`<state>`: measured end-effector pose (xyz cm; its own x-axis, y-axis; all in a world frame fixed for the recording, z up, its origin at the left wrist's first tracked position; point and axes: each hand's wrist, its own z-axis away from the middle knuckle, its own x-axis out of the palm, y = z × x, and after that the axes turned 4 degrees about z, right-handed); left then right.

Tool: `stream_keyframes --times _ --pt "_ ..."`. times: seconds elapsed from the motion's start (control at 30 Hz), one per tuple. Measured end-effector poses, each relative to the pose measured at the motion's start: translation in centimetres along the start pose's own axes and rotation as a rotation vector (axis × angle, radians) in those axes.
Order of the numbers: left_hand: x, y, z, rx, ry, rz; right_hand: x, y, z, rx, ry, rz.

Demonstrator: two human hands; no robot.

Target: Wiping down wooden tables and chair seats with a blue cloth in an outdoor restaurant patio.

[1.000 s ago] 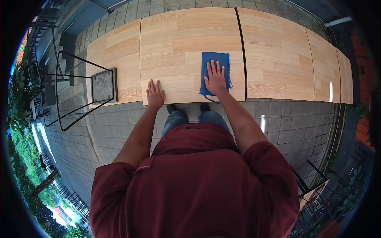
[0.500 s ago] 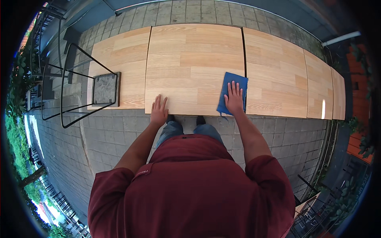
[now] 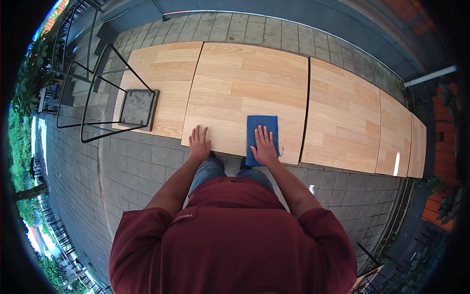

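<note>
Under my right hand [image 3: 265, 146] lies a blue cloth [image 3: 262, 121], spread flat on a light wooden tabletop [image 3: 245, 83] at its near edge. The fingers of that hand are stretched out, palm down on the cloth. One end of the cloth hangs a little over the table's near edge. My left hand [image 3: 199, 143] rests bare on the same tabletop, left of the cloth, fingers straight and slightly apart, holding nothing.
More wooden tabletops [image 3: 342, 117] adjoin on the right, and another [image 3: 161, 68] on the left, with narrow dark gaps between. An upturned stool [image 3: 137, 109] with black metal legs sits on the left one. Grey paving [image 3: 132, 171] surrounds the row; a grey wall [image 3: 274, 17] runs behind.
My right hand and the blue cloth have moved left, away from the right-hand gap and closer to my left hand. The view has tilted, while my left hand keeps its place on the table.
</note>
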<state>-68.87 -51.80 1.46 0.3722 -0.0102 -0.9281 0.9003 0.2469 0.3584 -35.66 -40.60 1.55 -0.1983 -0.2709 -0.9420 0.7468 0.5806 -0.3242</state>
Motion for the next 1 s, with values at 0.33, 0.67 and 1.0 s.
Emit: stream_keyframes --times 0.33,0.67,1.0 --pt "-0.9 -1.8 -1.7 0.055 -0.007 -0.044 -1.1 5.7 -2.4 0.263 0.098 0.118" --pt "-2.9 -6.3 -3.3 0.095 0.006 -0.007 0.8 -3.2 -11.0 0.267 0.096 0.144" --pt "-4.0 -10.7 -4.6 0.275 -0.020 0.186 1.3 -2.6 -0.6 0.368 0.114 0.044"
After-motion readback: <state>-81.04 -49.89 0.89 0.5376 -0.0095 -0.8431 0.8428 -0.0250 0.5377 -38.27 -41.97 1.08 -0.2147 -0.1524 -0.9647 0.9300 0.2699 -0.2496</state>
